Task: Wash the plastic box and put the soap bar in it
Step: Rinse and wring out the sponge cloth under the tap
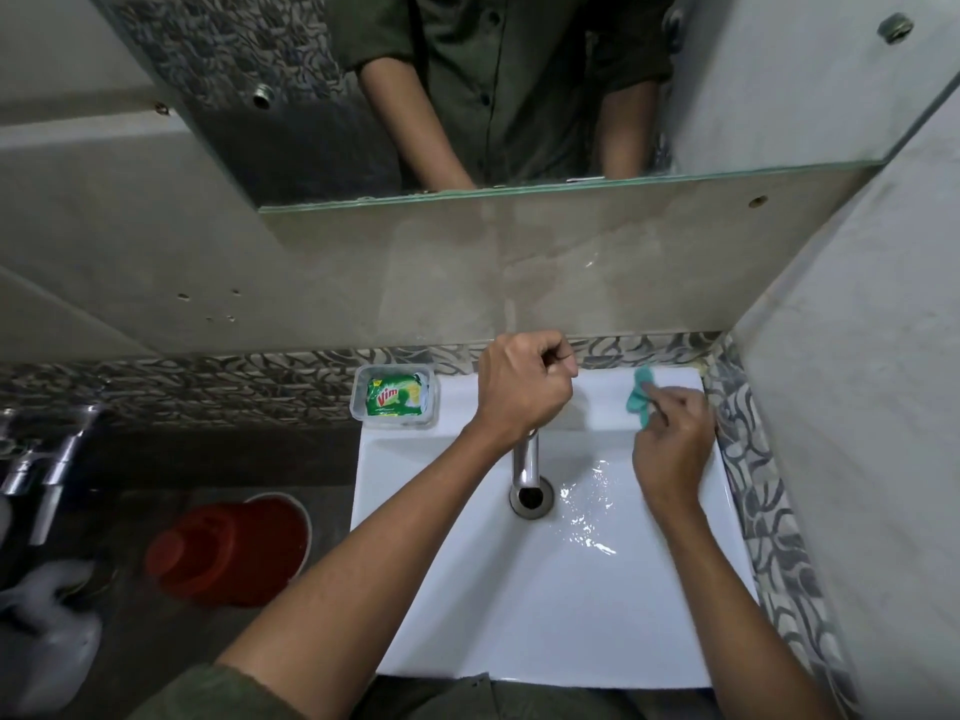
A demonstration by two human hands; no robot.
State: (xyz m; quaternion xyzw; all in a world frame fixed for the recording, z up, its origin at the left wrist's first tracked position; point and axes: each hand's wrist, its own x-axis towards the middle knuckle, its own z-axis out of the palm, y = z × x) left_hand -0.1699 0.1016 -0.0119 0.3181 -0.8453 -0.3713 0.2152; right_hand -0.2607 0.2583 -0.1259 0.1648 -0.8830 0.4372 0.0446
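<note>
A white sink (545, 615) is right in front of the person, and its bowl is wet, with shiny water near the round drain (531, 497). Two bare arms reach over it. A silver tap (525, 459) pokes out above the drain.

The left hand (522, 389) is over the top of the tap, fingers curled tight like a fist — you cannot tell if it grips the tap's knob, because the hand hides it. The right hand (672, 439) is at the back right of the sink and pinches a small green-blue scrub cloth (640, 394) with its fingertips. The cloth rests on the flat back edge of the sink.

The plastic box (393, 396) is clear and sits on the back left corner of the sink, just beside the left hand. The soap bar (393, 397) is inside it, in a green and yellow wrapper that says "Vim".

Down on the floor to the left is a red bucket (234, 548), with a blurry white thing nearer the corner and some shiny taps (49, 459) above.

Behind the sink is a swirly tile strip (208, 376), then a grey wall — and higher up a mirror (519, 96) that shows the person's green shirt.
</note>
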